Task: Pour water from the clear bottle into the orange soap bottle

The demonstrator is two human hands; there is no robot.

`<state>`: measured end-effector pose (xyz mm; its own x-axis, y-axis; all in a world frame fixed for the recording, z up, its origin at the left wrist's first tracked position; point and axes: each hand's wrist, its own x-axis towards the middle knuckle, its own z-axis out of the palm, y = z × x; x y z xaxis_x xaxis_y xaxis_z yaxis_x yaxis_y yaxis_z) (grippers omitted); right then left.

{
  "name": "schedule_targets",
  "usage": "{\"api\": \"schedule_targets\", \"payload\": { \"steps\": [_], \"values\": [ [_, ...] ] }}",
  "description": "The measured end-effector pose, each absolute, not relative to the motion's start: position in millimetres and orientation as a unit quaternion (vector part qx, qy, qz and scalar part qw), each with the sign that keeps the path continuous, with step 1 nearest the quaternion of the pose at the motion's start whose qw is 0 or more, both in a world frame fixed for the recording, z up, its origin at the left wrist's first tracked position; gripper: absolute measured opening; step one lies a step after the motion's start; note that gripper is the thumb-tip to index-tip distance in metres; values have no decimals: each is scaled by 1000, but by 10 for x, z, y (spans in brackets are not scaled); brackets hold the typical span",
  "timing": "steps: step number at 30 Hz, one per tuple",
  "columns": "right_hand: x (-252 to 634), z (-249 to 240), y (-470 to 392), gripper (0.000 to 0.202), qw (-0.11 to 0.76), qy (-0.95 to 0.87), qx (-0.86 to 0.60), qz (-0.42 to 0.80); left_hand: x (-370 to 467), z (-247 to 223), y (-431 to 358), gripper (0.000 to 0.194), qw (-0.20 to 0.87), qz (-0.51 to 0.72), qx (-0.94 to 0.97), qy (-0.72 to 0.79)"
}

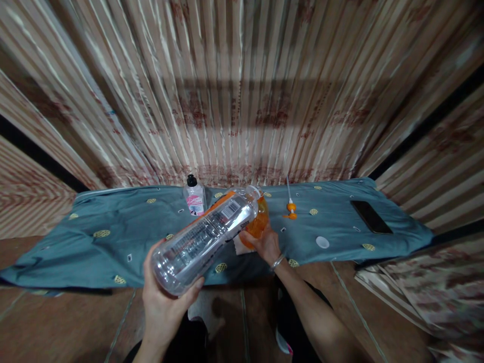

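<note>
My left hand [168, 297] is wrapped round the base of a large clear plastic bottle [200, 239], which is tilted with its mouth down to the right. Its neck meets the top of an orange bottle [260, 222]; whether the two mouths touch I cannot make out. My right hand [263, 243] grips the orange bottle, which stands over the cloth, partly hidden behind the clear one. A pale folded cloth or paper [242, 247] shows beneath it. To the right lies an orange pump head [291, 209] with a thin white tube.
A small bottle with a black cap [194, 196] stands at the back left. On the right are a white round cap [322, 242] and a black phone [370, 217]. The teal cloth [98, 257] covers a narrow table, with a patterned curtain [234, 91] behind it.
</note>
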<state>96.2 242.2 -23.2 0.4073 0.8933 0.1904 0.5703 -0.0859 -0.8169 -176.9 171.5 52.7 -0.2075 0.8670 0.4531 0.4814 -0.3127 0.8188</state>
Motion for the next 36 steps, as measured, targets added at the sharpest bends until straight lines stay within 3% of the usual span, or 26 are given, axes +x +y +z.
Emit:
{"api": "schedule_targets", "payload": {
  "steps": [36],
  "values": [
    [978,-235,2427,73,462,-511,-698,195,-1586,637,1640,97,195,570,556,572]
  ]
}}
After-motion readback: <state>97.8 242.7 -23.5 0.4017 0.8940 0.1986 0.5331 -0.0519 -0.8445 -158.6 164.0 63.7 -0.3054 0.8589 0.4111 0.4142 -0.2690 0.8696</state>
